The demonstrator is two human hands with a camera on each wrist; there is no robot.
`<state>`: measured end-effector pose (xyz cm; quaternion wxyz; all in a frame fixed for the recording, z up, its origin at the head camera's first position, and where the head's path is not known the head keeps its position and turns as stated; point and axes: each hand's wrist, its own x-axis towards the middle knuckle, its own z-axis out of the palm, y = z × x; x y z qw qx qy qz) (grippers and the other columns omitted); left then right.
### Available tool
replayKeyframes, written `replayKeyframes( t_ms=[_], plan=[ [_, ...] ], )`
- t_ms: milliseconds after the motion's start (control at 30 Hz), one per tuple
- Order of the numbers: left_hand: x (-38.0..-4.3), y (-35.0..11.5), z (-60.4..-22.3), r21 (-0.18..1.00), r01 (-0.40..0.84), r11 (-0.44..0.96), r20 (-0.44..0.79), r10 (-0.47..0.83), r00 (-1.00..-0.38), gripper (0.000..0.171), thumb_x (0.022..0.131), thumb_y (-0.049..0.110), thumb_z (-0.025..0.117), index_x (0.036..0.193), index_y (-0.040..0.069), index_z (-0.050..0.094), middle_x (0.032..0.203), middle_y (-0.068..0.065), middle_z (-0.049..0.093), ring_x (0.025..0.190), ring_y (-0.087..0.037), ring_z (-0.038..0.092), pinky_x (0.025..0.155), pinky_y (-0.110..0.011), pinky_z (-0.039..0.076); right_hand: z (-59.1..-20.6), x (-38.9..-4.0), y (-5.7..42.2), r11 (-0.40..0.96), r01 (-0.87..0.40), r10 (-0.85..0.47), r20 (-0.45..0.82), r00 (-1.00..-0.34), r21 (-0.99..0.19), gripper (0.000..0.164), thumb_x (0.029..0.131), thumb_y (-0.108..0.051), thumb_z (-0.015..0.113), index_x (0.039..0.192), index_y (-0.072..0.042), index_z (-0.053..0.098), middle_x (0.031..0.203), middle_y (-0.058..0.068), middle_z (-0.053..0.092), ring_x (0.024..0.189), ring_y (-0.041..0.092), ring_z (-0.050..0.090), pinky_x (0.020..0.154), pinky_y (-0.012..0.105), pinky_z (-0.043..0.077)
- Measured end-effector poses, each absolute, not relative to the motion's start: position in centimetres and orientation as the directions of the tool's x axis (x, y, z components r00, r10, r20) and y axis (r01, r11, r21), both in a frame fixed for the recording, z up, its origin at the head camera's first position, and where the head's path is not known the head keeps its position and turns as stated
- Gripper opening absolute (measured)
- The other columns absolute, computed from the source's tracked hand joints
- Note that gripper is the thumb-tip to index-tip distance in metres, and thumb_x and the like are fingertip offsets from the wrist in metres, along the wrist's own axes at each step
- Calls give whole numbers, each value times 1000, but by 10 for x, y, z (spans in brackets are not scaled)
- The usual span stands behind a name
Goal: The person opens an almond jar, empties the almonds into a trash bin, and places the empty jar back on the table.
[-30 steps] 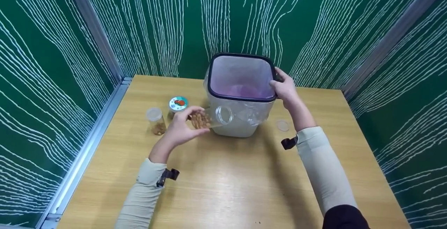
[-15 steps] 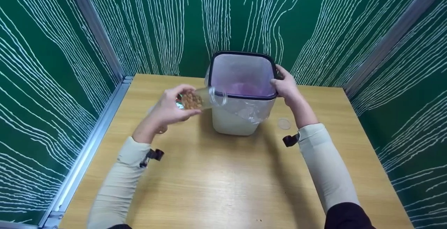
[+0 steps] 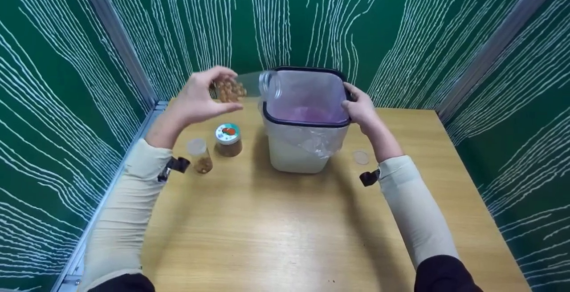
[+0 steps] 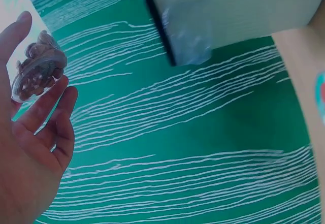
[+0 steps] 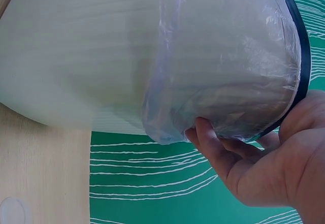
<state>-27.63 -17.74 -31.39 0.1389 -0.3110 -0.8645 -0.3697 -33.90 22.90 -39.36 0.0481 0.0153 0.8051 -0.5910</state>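
My left hand (image 3: 198,94) grips a clear open jar (image 3: 251,83) by its base end, thumb below and fingers above. The jar lies nearly level in the air, its mouth at the left rim of a white trash bin (image 3: 298,152). Brown nuts (image 3: 230,89) are gathered at the jar's base end; in the left wrist view the nuts (image 4: 43,56) show through the bottom. A clear bag lines the bin and folds over its black rim (image 3: 307,123). My right hand (image 3: 361,110) holds the bin's right rim, and in the right wrist view its fingers touch the liner (image 5: 228,82).
On the left of the wooden table (image 3: 276,238) stand a lidded jar (image 3: 200,156) with some brown contents and a short tub (image 3: 228,140) with a printed lid. A clear round lid (image 3: 361,157) lies right of the bin. Green walls (image 3: 249,25) enclose the table.
The left hand has raised the jar from in front of the bin to rim height, moving up and left. The right hand keeps its hold on the rim.
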Motion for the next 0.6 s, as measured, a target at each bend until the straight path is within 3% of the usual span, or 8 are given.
replayKeyframes(
  t_ms=[300,600],
  plan=[
    [-298,-171,-283,492,633,597,428,467,-774,61,75,47,81,123,18,57,108,3,61,96,-10,57,77,-27,54,-391,-342,232,349,24,-25,-35,-999,-937,60,95,1,44,152,-15,33,153,14,31,123,22,39,84,33,48],
    [-318,-169,-269,510,513,690,297,419,-858,65,75,49,79,126,18,54,110,-1,58,96,-14,58,79,-28,54,-396,-343,229,344,36,-30,-49,-998,-938,59,94,1,46,150,-15,36,145,17,40,117,25,44,76,35,52]
  ],
)
